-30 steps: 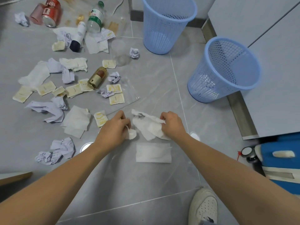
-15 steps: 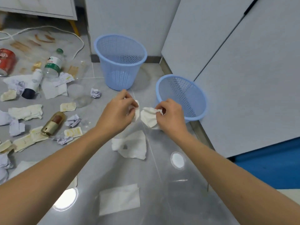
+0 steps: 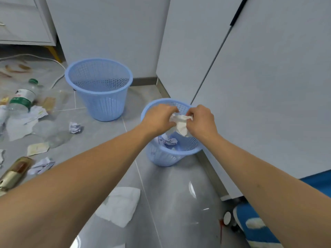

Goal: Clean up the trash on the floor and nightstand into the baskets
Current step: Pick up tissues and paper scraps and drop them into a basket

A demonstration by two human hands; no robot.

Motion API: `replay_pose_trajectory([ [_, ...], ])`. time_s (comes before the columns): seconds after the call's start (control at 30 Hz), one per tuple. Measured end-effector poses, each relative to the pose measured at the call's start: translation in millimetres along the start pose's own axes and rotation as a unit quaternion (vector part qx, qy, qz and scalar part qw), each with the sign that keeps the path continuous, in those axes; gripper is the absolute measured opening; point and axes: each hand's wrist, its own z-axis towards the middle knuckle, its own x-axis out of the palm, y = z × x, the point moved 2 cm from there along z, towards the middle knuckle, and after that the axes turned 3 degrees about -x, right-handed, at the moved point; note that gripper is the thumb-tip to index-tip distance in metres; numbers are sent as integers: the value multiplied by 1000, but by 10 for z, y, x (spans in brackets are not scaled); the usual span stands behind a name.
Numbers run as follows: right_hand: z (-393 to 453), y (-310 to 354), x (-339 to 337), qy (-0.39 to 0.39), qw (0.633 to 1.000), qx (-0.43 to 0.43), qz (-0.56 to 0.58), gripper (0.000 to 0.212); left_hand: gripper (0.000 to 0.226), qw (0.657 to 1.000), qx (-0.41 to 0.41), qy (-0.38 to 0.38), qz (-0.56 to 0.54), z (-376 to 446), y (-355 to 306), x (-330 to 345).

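My left hand (image 3: pixel 158 118) and my right hand (image 3: pixel 201 120) both pinch a crumpled white tissue (image 3: pixel 180 123) and hold it over the mouth of the nearer blue basket (image 3: pixel 161 155). Crumpled paper (image 3: pixel 168 140) lies inside that basket. A second, taller blue basket (image 3: pixel 100 102) stands behind it to the left and looks empty. On the floor by my left forearm lies a flat white tissue (image 3: pixel 120 205).
Litter covers the floor at left: a plastic bottle (image 3: pixel 21 101), a paper ball (image 3: pixel 75 127), a gold bottle (image 3: pixel 14 173), sachets and scraps. White cabinet doors (image 3: pixel 259 86) rise at right. A nightstand (image 3: pixel 21 24) stands at the back left, a blue object (image 3: pixel 254 224) at lower right.
Both hands have carried the tissue forward and to the right, from above the floor to over the nearer basket. The view has tilted up with them.
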Motion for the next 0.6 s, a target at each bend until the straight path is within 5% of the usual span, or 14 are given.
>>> replay_pose_trajectory([
  [0.13, -132, -72, -4, 31, 999, -2, -13, 40, 51, 997, 22, -10, 70, -138, -77, -7],
  [0.6, -1678, 1521, 431, -48, 955, -260, 138, 18, 27, 990, -82, -115, -1, -2581, 653, -77],
])
